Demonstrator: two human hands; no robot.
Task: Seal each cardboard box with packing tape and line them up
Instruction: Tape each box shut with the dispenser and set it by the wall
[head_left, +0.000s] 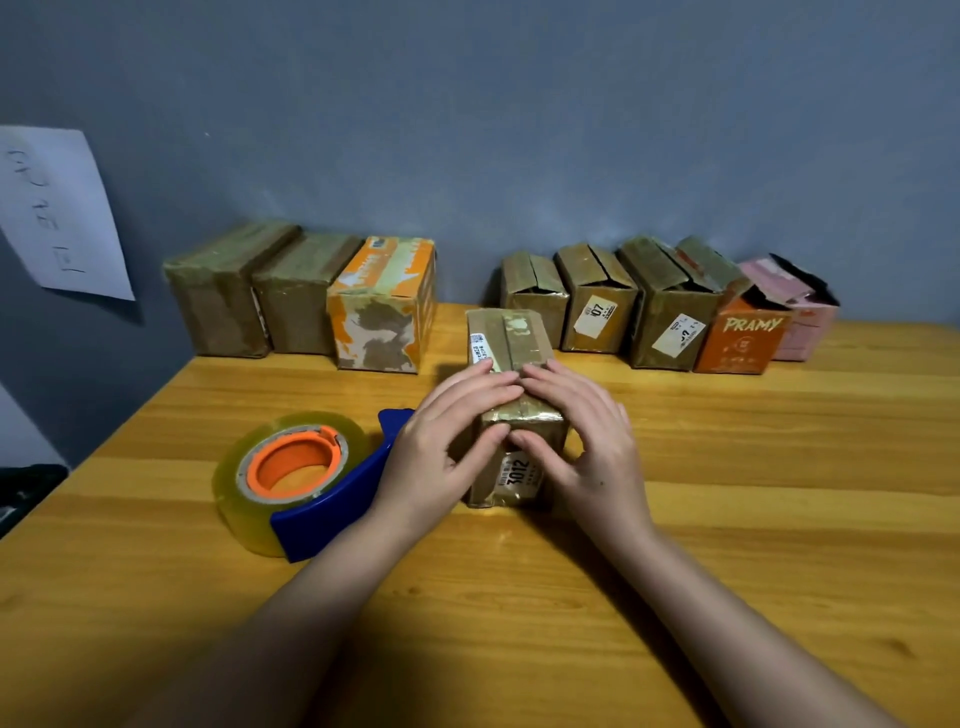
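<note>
Head view is showing a small brown cardboard box (511, 405) sitting at the centre of the wooden counter (779, 467), pulled out from the rows behind it, probably so both hands can be working on its top seam. The left hand (447, 441) is lying over the box's 9 o'clock side, and the right hand (582, 441) is lying over its 3 o'clock side. Their fingers (483, 384) are nearly straight and meeting on the lid, while the thumbs are pressing the near face above the label, apparently smoothing shiny tape down over the edge. Neither hand is curling round anything; both are pressing flat.

At 9 o'clock of the box, just beside the left wrist, the blue tape dispenser (332, 499) with its clear roll is lying on its side, likely set close so it is ready for the following box.

At 11 o'clock, three closed boxes (306, 296) are standing side by side against the wall, looking already taped. At 1 o'clock, five boxes (670, 306) are standing with flaps ajar, apparently waiting their turn, including the orange PRAMY box (740, 340).
</note>
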